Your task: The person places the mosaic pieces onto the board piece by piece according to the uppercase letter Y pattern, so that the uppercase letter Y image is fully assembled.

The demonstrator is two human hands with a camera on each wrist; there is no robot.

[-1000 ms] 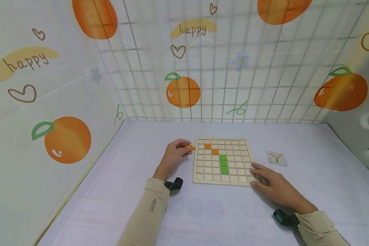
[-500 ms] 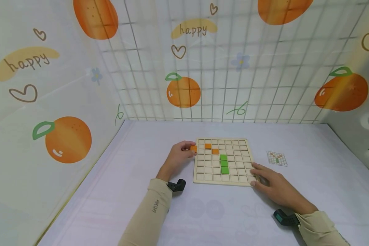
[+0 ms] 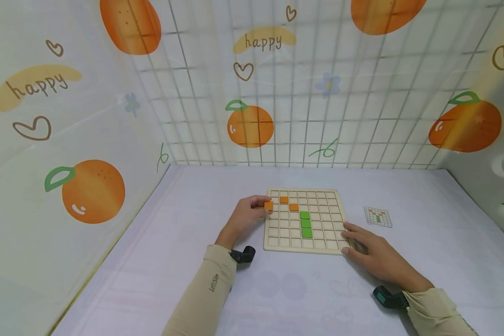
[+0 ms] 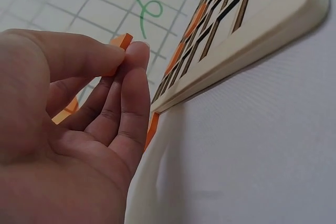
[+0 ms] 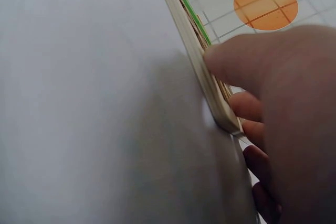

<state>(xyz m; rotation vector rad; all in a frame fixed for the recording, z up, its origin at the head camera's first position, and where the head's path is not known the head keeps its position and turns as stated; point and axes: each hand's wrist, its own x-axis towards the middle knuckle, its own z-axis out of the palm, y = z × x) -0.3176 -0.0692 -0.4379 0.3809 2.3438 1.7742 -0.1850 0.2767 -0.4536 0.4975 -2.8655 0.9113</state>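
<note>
A square wooden grid board lies on the table, with two orange tiles set in a diagonal and several green tiles in a column. At the board's left edge, my left hand pinches an orange square tile between thumb and fingers; the left wrist view shows this tile at the fingertips. My right hand rests on the board's lower right corner, its thumb and fingers touching the rim. In the right wrist view, the thumb lies against the board's edge.
To the board's right lies a small card printed with a coloured grid pattern. An orange edge shows behind my left hand in its wrist view; what it belongs to is unclear. Printed cloth walls stand behind and beside the table.
My left hand has moved right and slightly nearer with the orange tile, bringing it from beside the board to over its left edge. The right hand has stayed put.
</note>
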